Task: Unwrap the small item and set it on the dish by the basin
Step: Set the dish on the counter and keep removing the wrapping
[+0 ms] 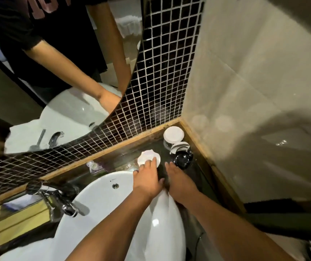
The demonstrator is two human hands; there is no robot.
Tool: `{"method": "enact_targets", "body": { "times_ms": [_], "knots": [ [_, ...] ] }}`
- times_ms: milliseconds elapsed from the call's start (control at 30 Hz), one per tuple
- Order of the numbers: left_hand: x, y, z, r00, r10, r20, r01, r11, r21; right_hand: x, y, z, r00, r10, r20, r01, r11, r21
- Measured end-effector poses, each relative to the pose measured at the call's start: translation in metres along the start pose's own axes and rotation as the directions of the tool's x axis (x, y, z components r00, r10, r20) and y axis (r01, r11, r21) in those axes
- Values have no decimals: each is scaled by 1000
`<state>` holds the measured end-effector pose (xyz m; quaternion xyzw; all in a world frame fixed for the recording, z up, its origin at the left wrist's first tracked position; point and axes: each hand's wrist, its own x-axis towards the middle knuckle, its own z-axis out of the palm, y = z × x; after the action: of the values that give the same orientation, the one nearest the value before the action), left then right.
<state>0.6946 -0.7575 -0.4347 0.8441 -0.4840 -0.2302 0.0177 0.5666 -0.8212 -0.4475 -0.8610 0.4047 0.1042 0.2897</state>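
A small white dish (157, 158) sits on the dark counter just beyond the white basin (102, 196). On it lies a pale, crinkled small item (147, 155), apparently in its wrapper. My left hand (147, 178) reaches over the basin rim and its fingertips rest on the item and the dish's near edge. My right hand (181, 182) lies beside it on the counter, fingers spread, touching nothing I can make out. Whether the left fingers grip the item is hidden.
A round white lid (173, 134), stacked saucers (180, 146) and a dark glossy bowl (183, 159) crowd the counter corner to the right. A chrome tap (60, 200) stands left of the basin. A small clear bottle (93, 165) lies behind the basin. Mirror and tiled wall are behind.
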Motion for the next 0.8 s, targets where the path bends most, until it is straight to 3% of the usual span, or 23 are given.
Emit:
{"method": "enact_targets", "body": {
  "times_ms": [133,333,567,800],
  "knots": [
    [-17,26,26,986,160,49,-164,980,115,-38,42,21,992,101,-78,-107,991,-77],
    [-24,56,70,959,226,168,-259,943,210,-71,88,63,972,204,-115,-224,953,-203],
    [-5,69,78,954,190,232,-242,944,224,-66,79,91,973,164,-160,-191,966,-172],
    [14,58,80,956,238,170,-262,955,136,-54,79,87,984,122,-131,-148,967,-205]
  ]
}}
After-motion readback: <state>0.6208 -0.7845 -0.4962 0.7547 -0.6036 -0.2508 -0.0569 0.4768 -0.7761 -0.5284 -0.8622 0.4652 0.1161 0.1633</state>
